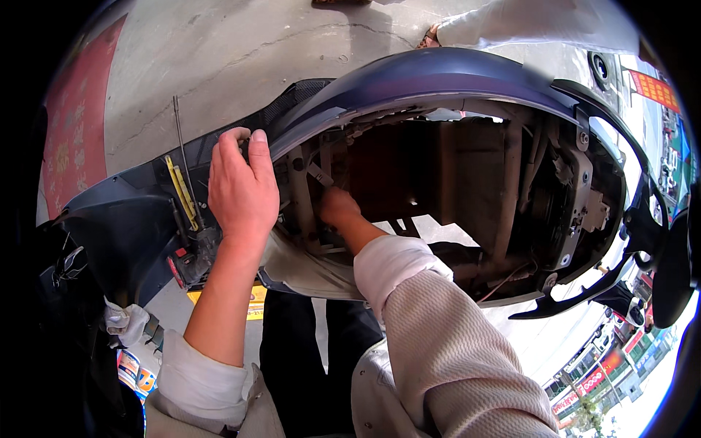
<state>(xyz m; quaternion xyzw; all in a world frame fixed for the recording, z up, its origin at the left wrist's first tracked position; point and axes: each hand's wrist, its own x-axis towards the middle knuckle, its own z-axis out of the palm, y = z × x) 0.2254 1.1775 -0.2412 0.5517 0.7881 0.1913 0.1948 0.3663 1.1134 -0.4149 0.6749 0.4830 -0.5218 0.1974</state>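
Observation:
A scooter with a dark blue body panel [438,69] lies across the view, its seat area open onto the frame and a dark cavity. My left hand [244,182] rests at the near left end of this panel. Its fingers bend over the edge and the thumb points up. My right hand [341,208] reaches into the left end of the cavity with its fingers curled, beside a metal frame tube [299,186]. A small pale grey piece [320,174] shows just above it. Whatever the right fingers hold is hidden.
On the scooter's floorboard left of my left hand lie a long thin rod [179,139], yellow strips [180,191] and a black-and-red item [179,266]. A rear grab rail [621,128] curves at right. Another person's trouser leg [504,25] stands beyond the scooter.

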